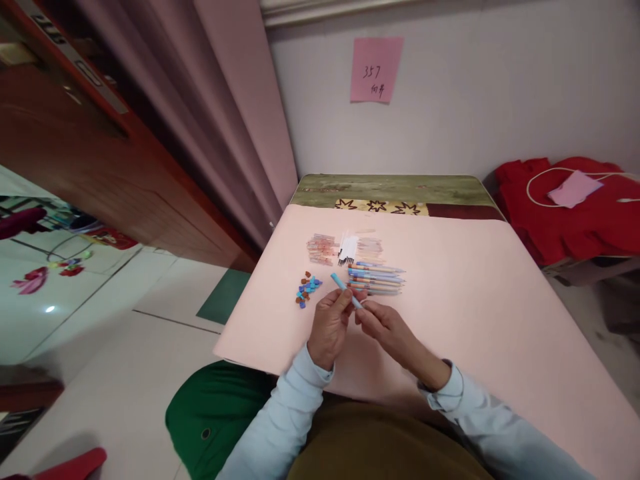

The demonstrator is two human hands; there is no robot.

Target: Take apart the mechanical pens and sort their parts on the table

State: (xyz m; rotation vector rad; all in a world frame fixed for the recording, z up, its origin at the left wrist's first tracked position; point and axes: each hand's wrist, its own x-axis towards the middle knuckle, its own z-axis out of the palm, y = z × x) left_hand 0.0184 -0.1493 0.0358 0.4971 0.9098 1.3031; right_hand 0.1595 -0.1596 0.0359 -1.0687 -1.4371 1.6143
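Above the near part of the table, a light-blue pen (339, 281) is held slantwise between both hands. My left hand (330, 323) pinches it around the middle, and my right hand (377, 319) has its fingers closed at the lower end. Just beyond my hands lies a row of pens (377, 279) in blue, orange and grey tones. Small blue and brown caps (307, 289) are heaped to the left of the hands. Farther back lie white refills with dark tips (348, 248), between reddish clear tubes (321, 249) and pale clear tubes (370, 249).
A pale pink sheet (475, 287) covers the table, whose patterned far edge (390, 190) meets the wall. Red cloth (530, 227) with a white cable lies at the right. A wooden door (165, 200) and curtain (240, 100) stand at the left. A green stool (220, 407) is beside my left arm.
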